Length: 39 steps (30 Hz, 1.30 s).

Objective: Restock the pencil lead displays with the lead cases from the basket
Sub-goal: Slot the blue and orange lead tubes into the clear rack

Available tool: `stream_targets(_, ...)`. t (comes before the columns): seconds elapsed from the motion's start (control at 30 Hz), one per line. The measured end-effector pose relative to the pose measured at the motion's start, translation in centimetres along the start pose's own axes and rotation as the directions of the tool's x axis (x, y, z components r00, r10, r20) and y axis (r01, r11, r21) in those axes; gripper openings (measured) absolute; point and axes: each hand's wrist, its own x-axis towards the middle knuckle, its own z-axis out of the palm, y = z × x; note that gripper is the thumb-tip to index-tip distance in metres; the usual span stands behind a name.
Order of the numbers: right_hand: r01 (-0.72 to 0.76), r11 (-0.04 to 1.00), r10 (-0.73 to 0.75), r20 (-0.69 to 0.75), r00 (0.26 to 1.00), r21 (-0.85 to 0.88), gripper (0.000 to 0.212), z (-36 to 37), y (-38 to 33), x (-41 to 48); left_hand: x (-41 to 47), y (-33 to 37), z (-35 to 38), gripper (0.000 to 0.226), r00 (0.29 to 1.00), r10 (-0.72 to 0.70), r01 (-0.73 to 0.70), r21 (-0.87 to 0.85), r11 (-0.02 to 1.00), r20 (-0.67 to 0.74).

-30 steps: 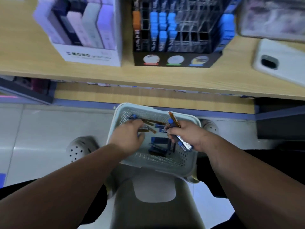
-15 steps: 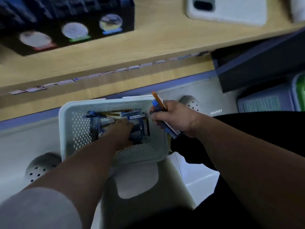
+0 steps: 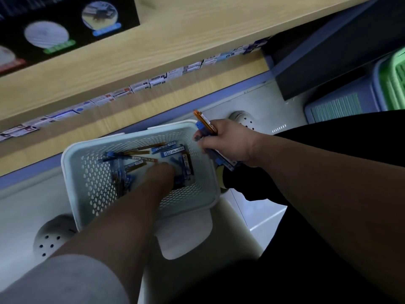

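A pale perforated basket [image 3: 72, 172] sits on a white stool and holds several loose blue and orange lead cases [image 3: 168, 152]. My left hand [image 3: 163, 175] reaches down into the basket among the cases; its fingertips are blurred and hidden, so its grip cannot be made out. My right hand [image 3: 228, 142] hovers at the basket's right rim and grips a bundle of lead cases [image 3: 205, 126], blue and orange ends sticking up past the fingers. The black lead display [image 3: 65, 25] stands on the wooden shelf at the top left, only its base showing.
The wooden shelf [image 3: 175, 47] carries a strip of price labels [image 3: 153, 81] on its front edge. A white stool [image 3: 197, 233] is under the basket. A blue bin and green basket [image 3: 392, 84] sit at right. White perforated clogs [image 3: 243, 119] are on the floor.
The view swung down and right, so the display left most of the frame. My left hand pushed deeper into the basket toward its right side. My right hand kept its bundle.
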Motion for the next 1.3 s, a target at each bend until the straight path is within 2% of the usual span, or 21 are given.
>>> stream_targets(0.23,-0.004,1.000,0.003,-0.035,0.999,-0.025,0.016,0.2,-0.1,-0.1,-0.4,-0.9,1.7,0.024,0.998,-0.022,0.012,-0.176,0.984,-0.056)
stream_targets(0.37,-0.006,1.000,0.004,-0.061,0.998,-0.029,0.015,0.4,-0.1,-0.2,-0.5,-1.1,2.2,0.021,0.995,-0.023,0.003,-0.203,0.979,-0.093)
stream_targets(0.57,-0.012,1.000,0.011,-0.075,0.997,-0.012,0.012,0.4,-0.2,0.0,-0.5,-0.3,2.4,0.026,0.998,0.036,-0.047,-0.220,0.974,-0.054)
stream_targets(1.03,-0.009,1.000,0.007,-0.105,0.994,-0.017,0.011,0.7,0.1,-0.1,-1.1,-0.5,2.9,0.027,0.999,0.012,-0.028,-0.321,0.947,-0.052)
stream_targets(1.3,-0.005,1.000,0.007,-0.142,0.990,0.009,0.009,1.2,0.5,0.1,-1.5,-0.5,3.0,0.032,0.999,0.008,0.009,-0.362,0.932,0.044)
